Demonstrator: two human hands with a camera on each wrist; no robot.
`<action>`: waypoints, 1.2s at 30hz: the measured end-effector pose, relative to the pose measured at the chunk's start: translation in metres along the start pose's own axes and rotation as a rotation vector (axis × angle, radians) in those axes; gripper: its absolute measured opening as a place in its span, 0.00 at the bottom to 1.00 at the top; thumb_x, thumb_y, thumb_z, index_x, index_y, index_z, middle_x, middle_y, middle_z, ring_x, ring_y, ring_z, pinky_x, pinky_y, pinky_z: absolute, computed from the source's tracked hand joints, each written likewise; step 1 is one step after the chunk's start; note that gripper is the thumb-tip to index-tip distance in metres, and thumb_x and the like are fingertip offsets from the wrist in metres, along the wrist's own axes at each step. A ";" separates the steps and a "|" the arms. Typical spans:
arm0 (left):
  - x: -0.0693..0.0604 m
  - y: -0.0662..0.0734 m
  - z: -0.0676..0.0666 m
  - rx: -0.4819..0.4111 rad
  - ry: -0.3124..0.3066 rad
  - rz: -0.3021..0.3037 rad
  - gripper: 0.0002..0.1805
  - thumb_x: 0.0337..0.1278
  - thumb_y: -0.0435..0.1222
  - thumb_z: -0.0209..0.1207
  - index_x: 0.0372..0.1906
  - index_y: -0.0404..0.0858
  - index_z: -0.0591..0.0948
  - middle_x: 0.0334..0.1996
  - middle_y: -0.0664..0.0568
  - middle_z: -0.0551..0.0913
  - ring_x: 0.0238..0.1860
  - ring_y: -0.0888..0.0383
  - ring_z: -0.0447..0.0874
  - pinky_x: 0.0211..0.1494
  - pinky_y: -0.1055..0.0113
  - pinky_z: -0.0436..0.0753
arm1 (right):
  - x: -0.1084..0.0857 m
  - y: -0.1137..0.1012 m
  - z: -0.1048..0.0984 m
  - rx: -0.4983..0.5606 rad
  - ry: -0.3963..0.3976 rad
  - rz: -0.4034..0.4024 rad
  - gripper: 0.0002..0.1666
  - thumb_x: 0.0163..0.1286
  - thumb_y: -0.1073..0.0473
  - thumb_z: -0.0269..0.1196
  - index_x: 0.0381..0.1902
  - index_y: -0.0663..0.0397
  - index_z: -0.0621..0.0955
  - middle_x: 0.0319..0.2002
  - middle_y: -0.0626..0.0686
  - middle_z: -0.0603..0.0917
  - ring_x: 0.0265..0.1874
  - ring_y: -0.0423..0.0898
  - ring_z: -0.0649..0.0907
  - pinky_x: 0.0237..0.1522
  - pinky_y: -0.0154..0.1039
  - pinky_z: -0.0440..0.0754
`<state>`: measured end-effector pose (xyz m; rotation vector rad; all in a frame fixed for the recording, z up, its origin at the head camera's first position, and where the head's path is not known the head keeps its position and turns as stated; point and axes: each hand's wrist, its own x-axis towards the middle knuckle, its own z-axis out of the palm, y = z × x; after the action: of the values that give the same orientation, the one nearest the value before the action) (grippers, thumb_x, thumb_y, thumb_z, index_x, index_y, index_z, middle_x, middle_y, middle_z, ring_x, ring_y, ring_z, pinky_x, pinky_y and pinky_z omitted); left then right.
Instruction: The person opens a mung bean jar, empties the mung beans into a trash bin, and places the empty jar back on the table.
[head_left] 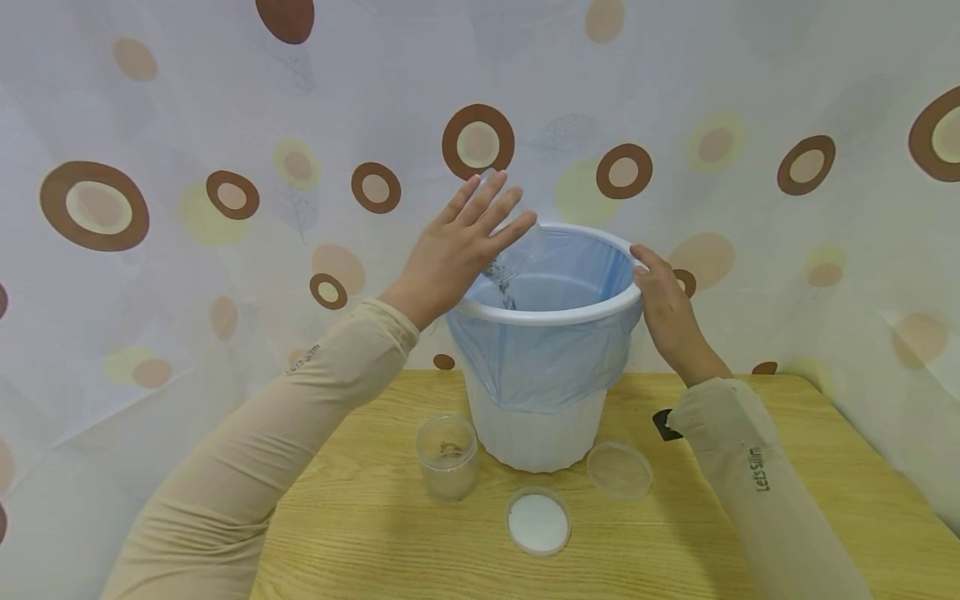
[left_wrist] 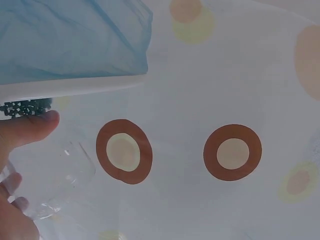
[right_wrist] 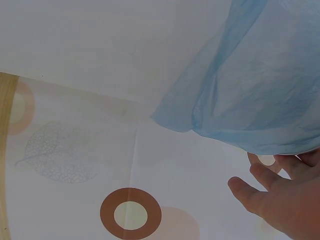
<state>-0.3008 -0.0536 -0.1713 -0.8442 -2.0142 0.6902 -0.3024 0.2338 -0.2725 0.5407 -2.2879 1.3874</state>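
My left hand (head_left: 468, 242) holds a clear plastic jar (head_left: 527, 250) tipped over the mouth of a white trash bin (head_left: 536, 437). Small dark green bits (left_wrist: 27, 107) lie at the jar's lowered end, and some are falling into the bin. A thin blue bag (head_left: 555, 358) lines the bin and folds down over its outside. On the right side, my right hand (head_left: 667, 312) grips the bin's rim, thumb at the top; its other fingers (right_wrist: 245, 192) show outside, below the bag's edge.
A second clear jar (head_left: 446, 471) with a little brownish matter stands left of the bin on the wooden table (head_left: 360, 517). In front lie a round white-centred lid (head_left: 538, 522) and a clear lid (head_left: 619, 472). A patterned sheet (head_left: 420, 75) hangs close behind.
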 end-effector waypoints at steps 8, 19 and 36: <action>0.000 0.000 0.002 -0.015 0.014 -0.005 0.37 0.60 0.22 0.53 0.72 0.47 0.61 0.73 0.47 0.58 0.75 0.48 0.46 0.75 0.57 0.35 | 0.000 -0.002 0.000 -0.002 0.002 0.008 0.35 0.78 0.43 0.35 0.76 0.52 0.52 0.74 0.59 0.51 0.72 0.61 0.52 0.68 0.65 0.47; -0.003 -0.002 0.007 -0.079 0.009 -0.043 0.38 0.57 0.22 0.54 0.72 0.47 0.61 0.72 0.47 0.58 0.75 0.47 0.45 0.75 0.58 0.35 | 0.003 -0.005 0.000 0.008 0.006 -0.006 0.35 0.78 0.44 0.35 0.76 0.54 0.52 0.74 0.60 0.51 0.71 0.61 0.53 0.67 0.65 0.48; -0.002 -0.009 0.016 -0.258 -0.082 -0.054 0.35 0.63 0.20 0.47 0.73 0.46 0.61 0.72 0.46 0.60 0.75 0.47 0.47 0.75 0.59 0.39 | 0.000 -0.001 0.001 0.009 0.006 -0.010 0.35 0.78 0.43 0.35 0.76 0.54 0.53 0.74 0.61 0.52 0.70 0.63 0.55 0.67 0.66 0.49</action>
<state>-0.3166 -0.0631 -0.1738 -0.9182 -2.2240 0.4461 -0.3020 0.2330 -0.2725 0.5493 -2.2723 1.3927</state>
